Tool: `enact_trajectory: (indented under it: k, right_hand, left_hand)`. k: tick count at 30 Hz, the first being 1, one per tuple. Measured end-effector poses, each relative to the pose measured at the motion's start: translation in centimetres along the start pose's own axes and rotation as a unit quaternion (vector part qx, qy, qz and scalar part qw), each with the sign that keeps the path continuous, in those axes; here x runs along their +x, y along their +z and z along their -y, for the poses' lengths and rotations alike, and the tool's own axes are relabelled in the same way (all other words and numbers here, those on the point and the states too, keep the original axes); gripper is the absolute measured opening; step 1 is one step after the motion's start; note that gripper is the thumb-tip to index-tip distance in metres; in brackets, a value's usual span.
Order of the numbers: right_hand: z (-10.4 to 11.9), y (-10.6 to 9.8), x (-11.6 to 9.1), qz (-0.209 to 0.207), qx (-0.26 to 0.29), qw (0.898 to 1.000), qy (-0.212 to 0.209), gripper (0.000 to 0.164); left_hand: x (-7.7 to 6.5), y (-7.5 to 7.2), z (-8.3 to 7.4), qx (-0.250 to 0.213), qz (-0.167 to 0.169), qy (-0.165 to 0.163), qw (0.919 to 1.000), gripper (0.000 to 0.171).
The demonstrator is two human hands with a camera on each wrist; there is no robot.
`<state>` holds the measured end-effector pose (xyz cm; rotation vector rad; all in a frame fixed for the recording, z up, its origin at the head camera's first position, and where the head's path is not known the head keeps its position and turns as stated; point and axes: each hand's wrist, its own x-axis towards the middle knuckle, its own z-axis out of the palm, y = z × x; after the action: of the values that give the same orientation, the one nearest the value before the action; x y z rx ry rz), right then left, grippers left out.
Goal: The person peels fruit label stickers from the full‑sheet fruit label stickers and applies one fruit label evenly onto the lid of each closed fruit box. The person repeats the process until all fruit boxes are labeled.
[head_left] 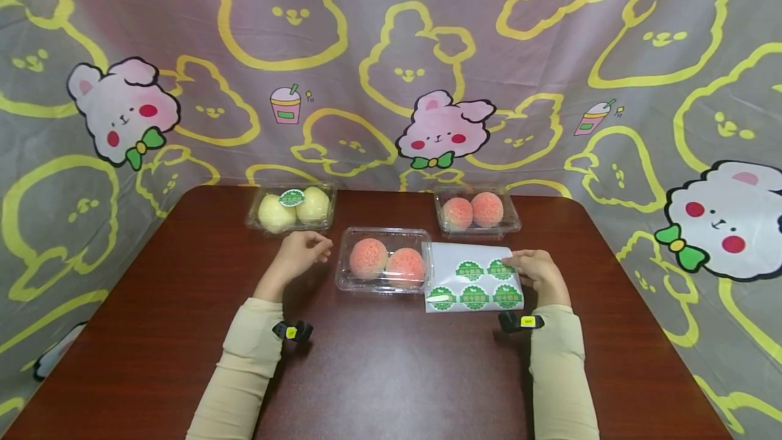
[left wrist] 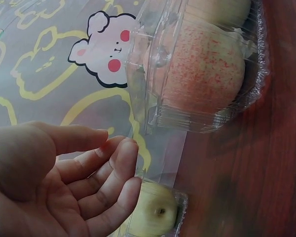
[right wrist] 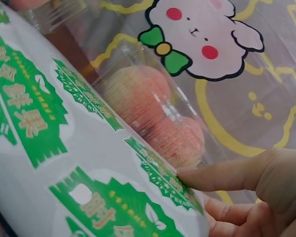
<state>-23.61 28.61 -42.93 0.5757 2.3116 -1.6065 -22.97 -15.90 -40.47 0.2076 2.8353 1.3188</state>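
In the head view, a clear plastic box (head_left: 381,287) with two peaches (head_left: 368,259) sits mid-table. My right hand (head_left: 540,273) pinches the right edge of a white sheet of green round stickers (head_left: 446,260). Its left edge overlaps the box's right end. Thumb and fingers sit on either side of the sheet (right wrist: 103,153) in the right wrist view. To the left of the box is my left hand (head_left: 299,257), its fingers loosely bent and holding nothing. The left wrist view shows its thumb close to the index fingertip, with the peach box (left wrist: 207,121) beyond.
At the back left stands a clear box of two yellow-green pears (head_left: 277,213), a green sticker (head_left: 291,197) on its lid. Another clear box with two peaches (head_left: 487,209) stands at the back right. A patterned curtain (head_left: 342,87) hangs behind the brown table (head_left: 391,372).
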Motion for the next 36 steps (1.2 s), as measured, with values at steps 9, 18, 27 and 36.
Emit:
enact_trajectory:
  k: [9,18,27,36]
  right_hand:
    - [0.8,-0.6,-0.3,0.021,0.011,0.999,-0.048,0.030]
    - [1.9,-0.7,-1.4,0.026,0.035,0.996,-0.079,0.015]
    - [2.9,-0.9,-2.2,-0.013,0.016,0.995,-0.097,0.027]
    - [3.8,-1.2,-3.2,-0.048,0.007,0.993,-0.104,0.035]
  left_hand:
    - [0.0,0.0,-0.2,0.003,-0.011,0.010,0.9999,0.022]
    - [-0.1,0.0,-0.5,0.001,-0.028,0.010,0.9996,0.022]
    - [-0.2,0.3,-1.0,-0.018,-0.029,0.027,0.9990,0.021]
    - [-0.4,0.3,-1.8,-0.034,-0.032,0.039,0.9981,0.020]
